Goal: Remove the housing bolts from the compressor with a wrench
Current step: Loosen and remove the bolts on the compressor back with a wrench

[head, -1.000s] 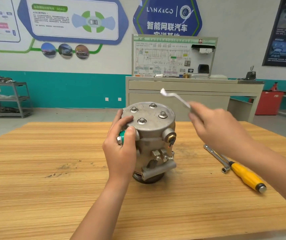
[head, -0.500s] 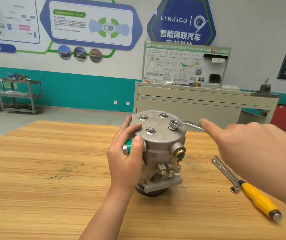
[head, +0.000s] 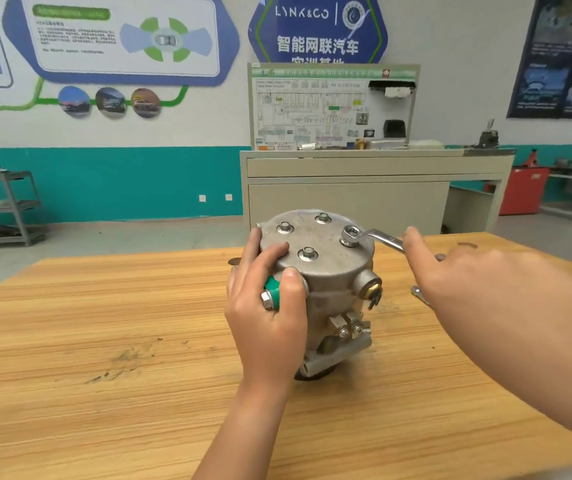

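Plainly a dense piece, the grey cast-metal cylindrical compressor stands on end on the pale wooden table, about midway across and nearer the far edge than the near one. It looks heavy and rigid, unlikely to dent, but tall on a narrow base, so sideways force at the top would probably twist or tip it. The left hand grips its upper side, fingers curled over the rim and the thumb beside a green-capped port; that rim and the bare barrel look like the sound places to brace, not the brass fitting or small brackets lower down. Four silver flanged housing bolts sit in the flat top. The ring end of a slim silver offset wrench sits over the right-hand one, its handle pointing toward the table's right edge. The right hand lays a fingertip on that handle; the hand is blurred, so whether it closes round the steel cannot be told. Smooth and thin, the handle could slip, and pulling near its far end should give the most leverage.
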